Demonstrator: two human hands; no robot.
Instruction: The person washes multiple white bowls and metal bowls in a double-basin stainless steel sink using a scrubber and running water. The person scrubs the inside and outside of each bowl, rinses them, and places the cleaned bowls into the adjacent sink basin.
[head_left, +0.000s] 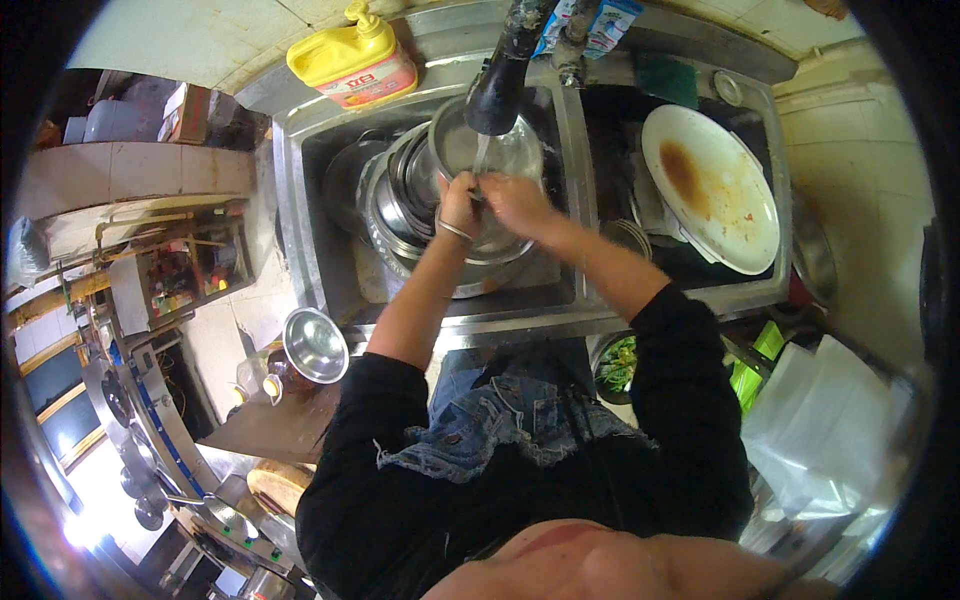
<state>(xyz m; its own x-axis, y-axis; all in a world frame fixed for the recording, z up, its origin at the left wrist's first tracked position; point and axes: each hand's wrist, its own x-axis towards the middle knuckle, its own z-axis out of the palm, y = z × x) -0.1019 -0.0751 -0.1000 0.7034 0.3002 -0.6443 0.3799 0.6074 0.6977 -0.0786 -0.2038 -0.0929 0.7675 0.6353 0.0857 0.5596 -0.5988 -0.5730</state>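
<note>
Water runs from the black faucet (491, 109) onto my two hands over the left basin of a steel double sink (450, 326). My left hand (460, 204), with a bangle at the wrist, and my right hand (517, 204) meet under the stream. Something small and dark shows between the fingers; what it is, or which hand grips it, I cannot tell. Below and behind them sits a round steel bowl (510, 154), on stacked steel bowls and basins (394, 202). A large white oval plate (724, 191) with brown sauce stains lies tilted over the right basin.
A yellow detergent jug (352, 60) stands on the sink's back left ledge, and a green scouring pad (666, 79) at the back right. A steel bowl (316, 345) is near the front left corner. Green vegetables (616, 365) sit in a bowl below the sink's front edge.
</note>
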